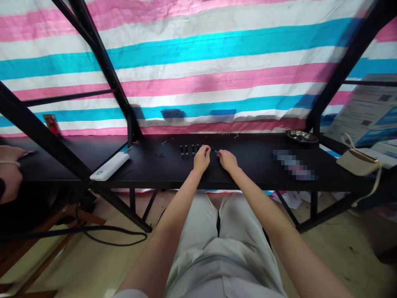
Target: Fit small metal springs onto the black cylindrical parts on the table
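Close together over the black table (155,171), my left hand (202,158) and my right hand (228,159) pinch opposite ends of a thin dark stick (214,150). Its exact kind is too small to make out. Fingers of both hands are closed. Just left of my left hand, several small dark cylinders (186,149) with lighter tops stand in a row. Part of that row is hidden behind my left fingers. Small dark scraps (160,155) lie farther left, and pale bits of thread (236,135) lie near the back edge.
A white oblong device (110,166) lies at the left by a black frame post (108,66). On the right are a metal dish (301,137), a pixelated item (294,165) and a beige purse (356,161). Another person's arm (10,169) shows far left; cables (114,236) hang below.
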The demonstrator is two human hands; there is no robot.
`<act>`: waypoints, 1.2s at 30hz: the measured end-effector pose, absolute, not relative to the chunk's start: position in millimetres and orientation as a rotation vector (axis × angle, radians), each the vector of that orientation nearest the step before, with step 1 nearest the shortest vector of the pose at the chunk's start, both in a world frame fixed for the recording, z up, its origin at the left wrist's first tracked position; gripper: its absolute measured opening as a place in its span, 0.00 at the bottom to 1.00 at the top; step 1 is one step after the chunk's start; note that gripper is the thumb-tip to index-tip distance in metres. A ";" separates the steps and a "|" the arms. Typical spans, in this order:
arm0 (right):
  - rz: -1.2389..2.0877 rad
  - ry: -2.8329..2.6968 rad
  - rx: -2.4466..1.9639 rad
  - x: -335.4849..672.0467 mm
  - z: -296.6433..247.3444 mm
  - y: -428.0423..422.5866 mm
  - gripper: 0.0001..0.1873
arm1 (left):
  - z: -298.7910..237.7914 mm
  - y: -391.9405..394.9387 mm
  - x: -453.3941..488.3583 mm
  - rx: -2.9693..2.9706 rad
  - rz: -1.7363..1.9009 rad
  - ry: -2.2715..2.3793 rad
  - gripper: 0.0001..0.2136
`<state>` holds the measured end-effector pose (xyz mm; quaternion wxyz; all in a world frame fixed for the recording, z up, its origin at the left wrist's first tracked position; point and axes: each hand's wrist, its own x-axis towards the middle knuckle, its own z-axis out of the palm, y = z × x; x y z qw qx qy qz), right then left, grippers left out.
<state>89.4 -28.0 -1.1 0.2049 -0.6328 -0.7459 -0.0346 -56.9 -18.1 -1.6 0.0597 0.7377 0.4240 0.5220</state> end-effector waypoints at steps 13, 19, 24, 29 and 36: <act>-0.054 -1.947 -1.608 90.6 -5.9 -23.7 0.12 | -3.1 -18.1 -57.4 2.335 1.514 1.180 0.11; -0.055 -1.930 -1.551 89.7 -5.8 -24.0 0.12 | -6.1 -17.1 -56.5 2.331 1.429 1.213 0.16; -0.016 -1.934 -1.508 89.6 -8.3 -22.2 0.11 | -7.3 -17.0 -57.1 2.333 1.371 1.229 0.19; 0.159 -1.906 -1.369 93.3 -14.9 -8.2 0.10 | -5.5 -18.4 -57.3 2.314 1.382 1.242 0.21; 0.364 -1.724 -1.415 84.9 -15.8 21.1 0.09 | -3.1 -10.6 -64.8 1.930 1.760 1.413 0.12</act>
